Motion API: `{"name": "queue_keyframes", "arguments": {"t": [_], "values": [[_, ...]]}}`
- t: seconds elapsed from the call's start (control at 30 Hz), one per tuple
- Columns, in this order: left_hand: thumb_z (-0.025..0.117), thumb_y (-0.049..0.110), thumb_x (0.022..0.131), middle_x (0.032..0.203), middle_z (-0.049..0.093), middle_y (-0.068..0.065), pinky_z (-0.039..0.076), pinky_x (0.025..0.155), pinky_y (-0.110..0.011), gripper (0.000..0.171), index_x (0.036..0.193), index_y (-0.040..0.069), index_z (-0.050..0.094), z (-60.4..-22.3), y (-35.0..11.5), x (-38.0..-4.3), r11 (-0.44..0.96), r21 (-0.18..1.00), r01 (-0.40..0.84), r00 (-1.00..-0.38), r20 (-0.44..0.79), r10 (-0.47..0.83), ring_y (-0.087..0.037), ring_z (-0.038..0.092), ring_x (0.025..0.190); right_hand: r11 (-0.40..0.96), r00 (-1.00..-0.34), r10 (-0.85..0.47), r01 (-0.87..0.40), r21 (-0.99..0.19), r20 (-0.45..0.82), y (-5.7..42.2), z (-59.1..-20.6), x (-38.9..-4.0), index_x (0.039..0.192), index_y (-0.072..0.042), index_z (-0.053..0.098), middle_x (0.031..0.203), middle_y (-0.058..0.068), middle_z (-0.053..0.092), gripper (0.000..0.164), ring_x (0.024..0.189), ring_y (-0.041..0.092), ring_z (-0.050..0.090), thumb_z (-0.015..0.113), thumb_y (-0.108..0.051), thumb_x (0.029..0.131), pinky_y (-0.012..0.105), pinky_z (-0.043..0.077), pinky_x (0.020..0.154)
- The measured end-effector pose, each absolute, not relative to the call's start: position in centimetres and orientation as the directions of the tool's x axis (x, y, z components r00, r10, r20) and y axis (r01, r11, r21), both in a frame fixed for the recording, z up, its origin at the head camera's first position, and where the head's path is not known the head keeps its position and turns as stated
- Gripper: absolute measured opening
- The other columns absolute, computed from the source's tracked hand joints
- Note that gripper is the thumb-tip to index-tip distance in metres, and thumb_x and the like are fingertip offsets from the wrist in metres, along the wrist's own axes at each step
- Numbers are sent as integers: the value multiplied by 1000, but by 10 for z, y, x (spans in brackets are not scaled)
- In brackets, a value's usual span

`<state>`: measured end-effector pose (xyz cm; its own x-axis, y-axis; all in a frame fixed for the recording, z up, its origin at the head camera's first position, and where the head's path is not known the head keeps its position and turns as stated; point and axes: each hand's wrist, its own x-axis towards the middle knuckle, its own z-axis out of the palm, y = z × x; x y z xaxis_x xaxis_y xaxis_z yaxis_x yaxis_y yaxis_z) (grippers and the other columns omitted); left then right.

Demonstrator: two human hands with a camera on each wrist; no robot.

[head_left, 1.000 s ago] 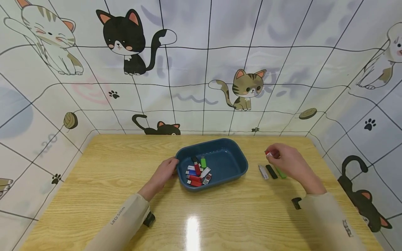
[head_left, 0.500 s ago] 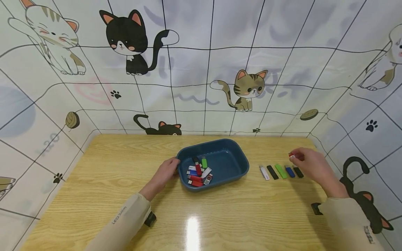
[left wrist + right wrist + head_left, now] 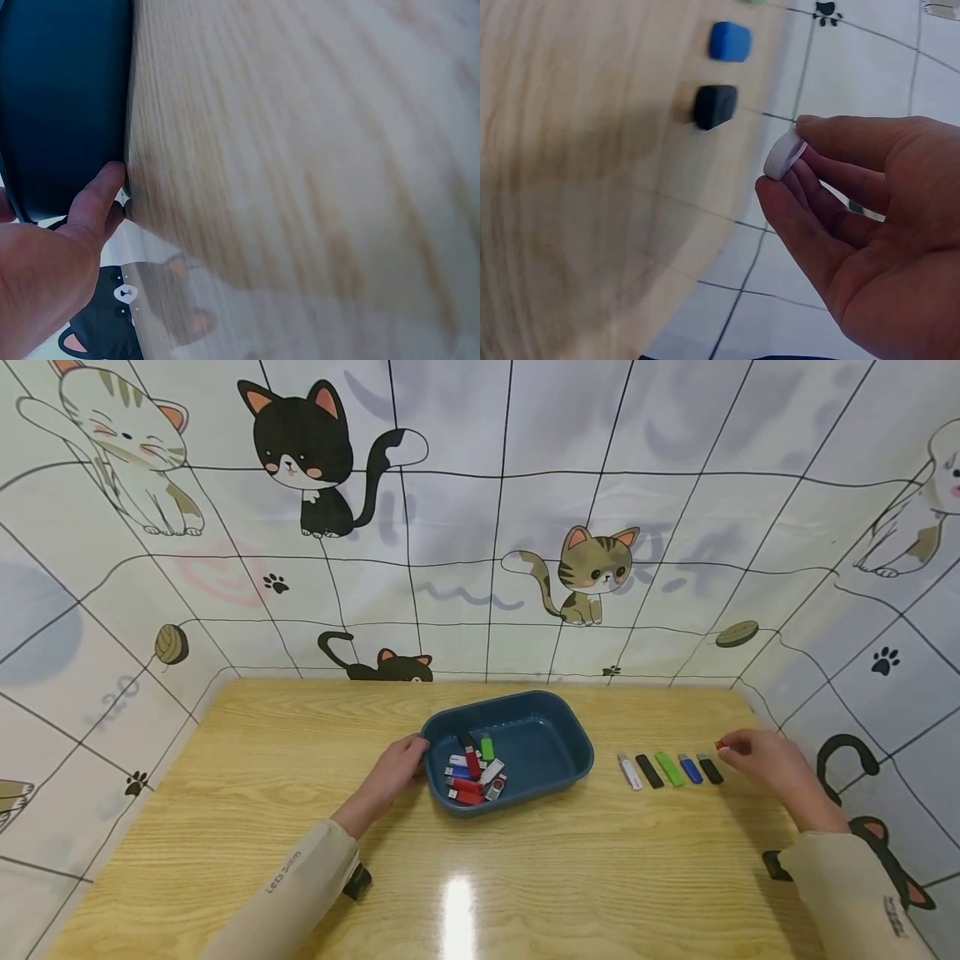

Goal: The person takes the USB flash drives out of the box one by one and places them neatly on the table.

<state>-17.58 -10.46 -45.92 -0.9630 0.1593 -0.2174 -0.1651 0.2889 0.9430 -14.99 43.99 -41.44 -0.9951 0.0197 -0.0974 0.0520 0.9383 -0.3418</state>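
My left hand (image 3: 388,775) holds the left end of a dark blue plastic bin (image 3: 551,743); in the left wrist view a finger presses its outer wall (image 3: 64,90). Inside lie several USB flash drives, among them a green one (image 3: 487,747) and a red one (image 3: 465,786). At the right, my right hand (image 3: 776,772) pinches a red-and-white USB flash drive between thumb and fingers; its white end (image 3: 781,155) shows in the right wrist view. It is above the table, just right of a black USB flash drive (image 3: 709,768) that ends a row.
The row on the wooden table (image 3: 570,877) also has a white flash drive (image 3: 631,772), another black one (image 3: 649,772), a green one (image 3: 670,769) and a blue one (image 3: 691,769). A cat-patterned cloth wall (image 3: 450,593) encloses the back and sides.
My right hand has moved right and lower with the red-and-white USB flash drive, past the row, uncovering the blue and black drives. My left hand stays on the bin.
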Motion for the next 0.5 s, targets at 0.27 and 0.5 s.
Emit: {"name": "queue_keyframes", "arguments": {"t": [0.27, 0.5], "values": [[40, 26, 108, 129, 61, -18, 50, 105, -48, 44, 129, -5, 63, -458, -106, -175, 282, 945, -166, -962, -218, 165, -28, 57, 116, 939, -993, 38, 74, -335, -113, 452, -428, -155, 108, 16, 66, 98, 28, 68, 29, 87, 39, 64, 68, -11, 96, 55, 51, 76], [41, 26, 107, 117, 61, -16, 51, 103, -47, 41, 120, -5, 64, -458, -105, -174, 270, 950, -158, -965, -207, 163, -25, 55, 109, 937, -983, 85, 133, -323, -161, 457, -436, -159, 107, 15, 67, 94, 23, 69, 30, 79, 30, 61, 69, -13, 95, 42, 49, 69]]}}
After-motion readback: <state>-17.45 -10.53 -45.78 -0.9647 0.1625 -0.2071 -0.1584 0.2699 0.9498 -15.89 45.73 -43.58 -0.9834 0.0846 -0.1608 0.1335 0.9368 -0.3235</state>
